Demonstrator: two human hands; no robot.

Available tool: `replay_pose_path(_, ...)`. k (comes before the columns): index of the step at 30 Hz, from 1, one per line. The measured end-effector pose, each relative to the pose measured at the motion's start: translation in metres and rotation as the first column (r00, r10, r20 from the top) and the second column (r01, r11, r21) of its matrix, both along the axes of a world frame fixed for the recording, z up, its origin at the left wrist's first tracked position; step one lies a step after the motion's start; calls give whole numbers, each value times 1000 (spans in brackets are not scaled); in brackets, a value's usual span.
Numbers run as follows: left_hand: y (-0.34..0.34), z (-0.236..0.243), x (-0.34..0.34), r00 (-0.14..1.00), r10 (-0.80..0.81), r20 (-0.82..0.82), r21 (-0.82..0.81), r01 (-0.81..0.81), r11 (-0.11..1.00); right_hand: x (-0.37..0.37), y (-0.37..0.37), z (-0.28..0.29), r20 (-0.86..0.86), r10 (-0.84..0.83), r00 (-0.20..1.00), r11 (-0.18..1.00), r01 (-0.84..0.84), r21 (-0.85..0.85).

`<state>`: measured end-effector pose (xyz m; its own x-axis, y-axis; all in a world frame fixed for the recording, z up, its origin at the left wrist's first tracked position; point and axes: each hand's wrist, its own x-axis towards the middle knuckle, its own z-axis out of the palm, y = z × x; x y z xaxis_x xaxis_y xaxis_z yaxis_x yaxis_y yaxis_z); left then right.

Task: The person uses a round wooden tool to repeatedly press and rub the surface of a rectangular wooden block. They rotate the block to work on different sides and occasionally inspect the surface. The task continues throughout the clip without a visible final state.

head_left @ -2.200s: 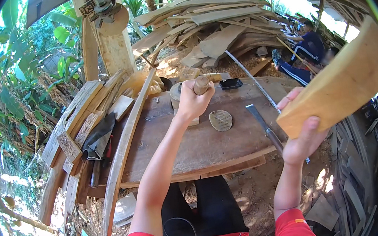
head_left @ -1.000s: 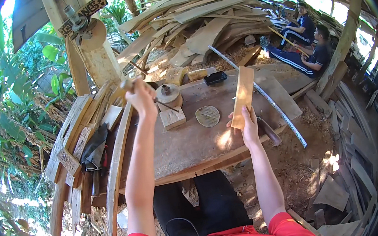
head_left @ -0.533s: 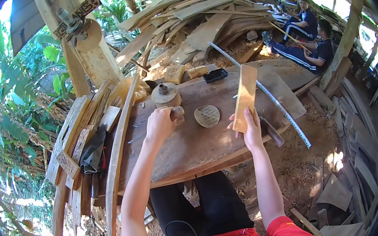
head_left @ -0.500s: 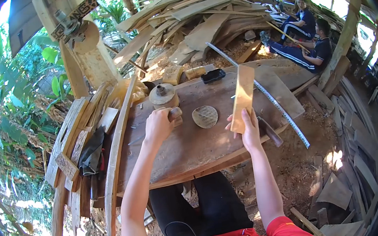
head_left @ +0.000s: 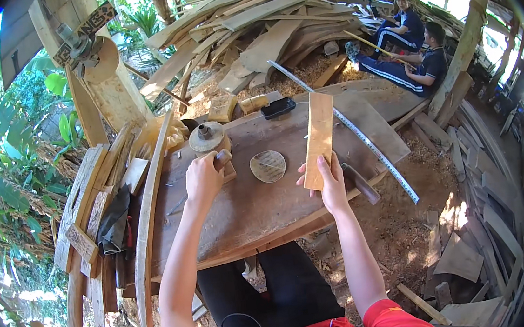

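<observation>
Dozens of long boards [head_left: 262, 42] are heaped on the far side, and nearer to me is my big wooden table [head_left: 242, 220]. Two people [head_left: 412, 45] are sitting on the far right. A long curved plank [head_left: 151, 223] runs near to far along the table's left side, so that's basically my wall over there. The ruler [head_left: 361, 132] slants from far left to near right, and its near end pokes out past the table's right edge.

My yellowish wood block [head_left: 320, 135] is up over the right part of the tabletop, long axis pointing away from me, far end tipped a bit to the right. That far end overlaps the ruler from where I look. My right hand [head_left: 327, 183] pinches the near end, thumb on the wide face, fingertips poking out on the left. My left hand [head_left: 205, 181] is curled tight round a stubby wooden handle [head_left: 222, 159]; can't tell what's on its other end. Most of the room to move is the bare wood between my hands and the near edge. Flat oval disc [head_left: 267, 166] sits farther in, between them.
</observation>
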<state>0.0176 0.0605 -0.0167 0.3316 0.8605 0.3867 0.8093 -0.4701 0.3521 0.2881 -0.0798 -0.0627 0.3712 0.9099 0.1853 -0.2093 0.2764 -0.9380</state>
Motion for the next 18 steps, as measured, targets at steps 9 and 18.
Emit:
replay_pose_path(9,3,-9,-5,997,-69,-23,32,70,997,-1,0,3,20,-7,1000,1000,7,-10)
replay_pose_path(18,5,0,-9,980,-178,-94,-22,177,984,-2,0,-1,40,-16,999,1000,16,-14)
